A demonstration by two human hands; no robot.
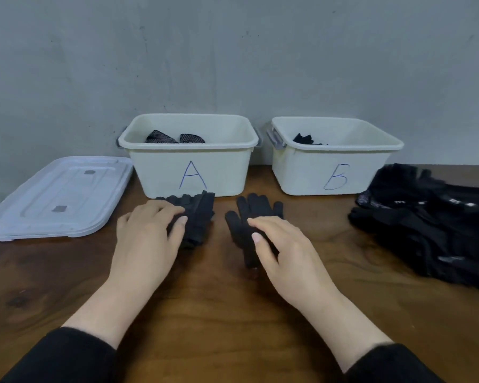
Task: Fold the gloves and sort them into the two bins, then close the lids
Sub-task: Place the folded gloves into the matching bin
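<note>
Two black gloves lie on the wooden table in front of the bins. My left hand (147, 236) rests on the left glove (198, 217), fingers curled over its edge, just below bin A (190, 172). My right hand (285, 250) lies flat with straight fingers on the right glove (249, 214), whose fingers point away from me. Bin A holds dark dotted gloves; bin B (335, 172) holds a black glove. Both cream bins stand open against the wall.
Clear plastic lids (58, 197) lie stacked flat at the left of bin A. A pile of black gloves (432, 225) covers the table's right side. A grey wall stands right behind the bins.
</note>
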